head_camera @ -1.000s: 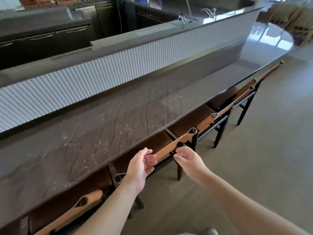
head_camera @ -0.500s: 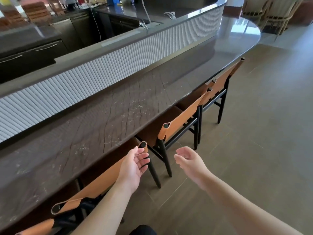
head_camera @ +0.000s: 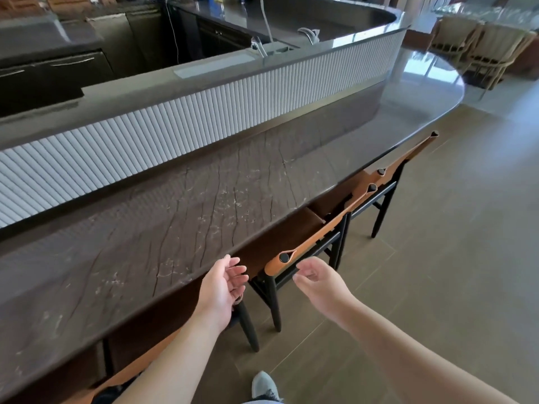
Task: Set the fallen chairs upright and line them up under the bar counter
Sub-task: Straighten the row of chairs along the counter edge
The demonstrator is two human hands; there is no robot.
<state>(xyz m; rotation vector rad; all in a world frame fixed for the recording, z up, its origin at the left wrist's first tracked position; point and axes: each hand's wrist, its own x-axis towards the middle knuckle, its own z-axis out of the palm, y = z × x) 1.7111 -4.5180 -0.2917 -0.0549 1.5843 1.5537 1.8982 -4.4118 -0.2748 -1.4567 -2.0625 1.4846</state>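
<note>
Nowhere legible writing: chairs, bar counter.

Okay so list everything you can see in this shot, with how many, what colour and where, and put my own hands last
Bar counter: one, dark brown veined stone top, running from lower left to far right.
Ribbed panel: one, white, along the counter's raised back.
Chairs: at least three upright, black frames with tan leather backs, tucked under the counter's near edge; another tan back shows at the bottom left.
Taps: two, silver, behind the bar.
Pale chairs: several, beige, far right; count unclear.
Floor: grey-brown tiles.
Shoe: one, grey, bottom centre.
Left hand: open, at the counter edge.
Right hand: open, beside the nearest chair back.
</note>
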